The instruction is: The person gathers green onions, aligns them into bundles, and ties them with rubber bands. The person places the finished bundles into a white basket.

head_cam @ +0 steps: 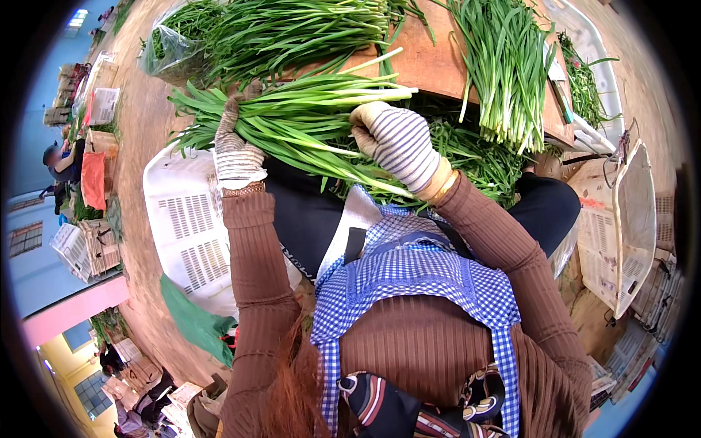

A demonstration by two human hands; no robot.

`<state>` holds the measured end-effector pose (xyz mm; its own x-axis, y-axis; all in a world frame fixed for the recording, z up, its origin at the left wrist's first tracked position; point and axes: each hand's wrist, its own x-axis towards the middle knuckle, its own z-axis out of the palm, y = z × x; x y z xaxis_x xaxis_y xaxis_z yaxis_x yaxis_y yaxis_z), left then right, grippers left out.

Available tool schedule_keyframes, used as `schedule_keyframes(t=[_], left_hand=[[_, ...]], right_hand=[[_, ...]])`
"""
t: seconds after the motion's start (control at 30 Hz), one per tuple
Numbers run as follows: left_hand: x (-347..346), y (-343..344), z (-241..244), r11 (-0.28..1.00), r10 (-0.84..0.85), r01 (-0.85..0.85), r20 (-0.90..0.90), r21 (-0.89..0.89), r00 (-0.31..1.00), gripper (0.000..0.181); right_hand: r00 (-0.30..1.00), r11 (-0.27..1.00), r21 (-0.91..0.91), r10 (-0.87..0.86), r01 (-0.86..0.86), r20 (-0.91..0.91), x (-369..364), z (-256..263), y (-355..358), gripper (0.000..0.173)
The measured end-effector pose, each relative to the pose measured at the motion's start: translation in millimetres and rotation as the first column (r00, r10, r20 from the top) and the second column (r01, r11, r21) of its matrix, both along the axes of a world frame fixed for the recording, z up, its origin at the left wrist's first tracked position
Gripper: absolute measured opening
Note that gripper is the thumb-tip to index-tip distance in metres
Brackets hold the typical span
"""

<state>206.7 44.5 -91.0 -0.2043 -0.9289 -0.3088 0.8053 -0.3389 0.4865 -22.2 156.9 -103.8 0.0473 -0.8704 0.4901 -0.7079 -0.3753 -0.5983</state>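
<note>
My left hand [236,145], in a striped knit glove, holds a loose bunch of garlic chives [306,109] by the leafy part. The pale stem ends of this bunch point right and fan apart over my lap. My right hand [397,142], gloved likewise, is at the stems with its fingers curled; whether a stem is pinched in them is hidden. Under the right hand lies a heap of loose green leaves [471,159]. Beyond, a wooden board [427,55] carries a large pile of chives [301,27] and a second bundle [506,76] at the right.
A white plastic crate [189,219] stands by my left leg. On the board's right edge lies a knife [561,90] with a green handle. Past it is a white tub [602,71] with leaf scraps. Another crate [597,219] stands right; a person [65,164] is far left.
</note>
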Motion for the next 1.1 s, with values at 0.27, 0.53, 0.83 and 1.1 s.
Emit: schedule_keyframes(t=[0.27, 0.53, 0.83, 1.1], left_hand=[[-10.1, 5.7, 2.5, 0.998, -0.011, 0.015, 0.079, -0.055, 0.997, 0.025], [16.5, -0.1, -3.7, 0.998, 0.051, -0.049, 0.061, -0.041, 0.997, 0.026], [34.0, -2.6, -1.8, 0.993, 0.121, -0.119, 0.123, -0.024, 0.985, 0.028], [0.2, 1.4, 5.0, 0.993, 0.056, -0.032, 0.222, -0.111, 0.973, 0.024]], right_hand=[[0.935, 0.988, -0.144, -0.001, -0.053, -0.355, 3.2, 1.6, -14.1, 0.013], [0.699, 0.980, 0.198, -0.166, 0.036, 0.696, -17.1, -10.9, 2.0, 0.013], [0.977, 0.940, 0.286, -0.143, 0.184, -0.159, -87.3, -32.1, 42.1, 0.021], [0.946, 0.993, 0.122, 0.034, 0.006, -0.321, -0.4, 17.2, -10.6, 0.031]])
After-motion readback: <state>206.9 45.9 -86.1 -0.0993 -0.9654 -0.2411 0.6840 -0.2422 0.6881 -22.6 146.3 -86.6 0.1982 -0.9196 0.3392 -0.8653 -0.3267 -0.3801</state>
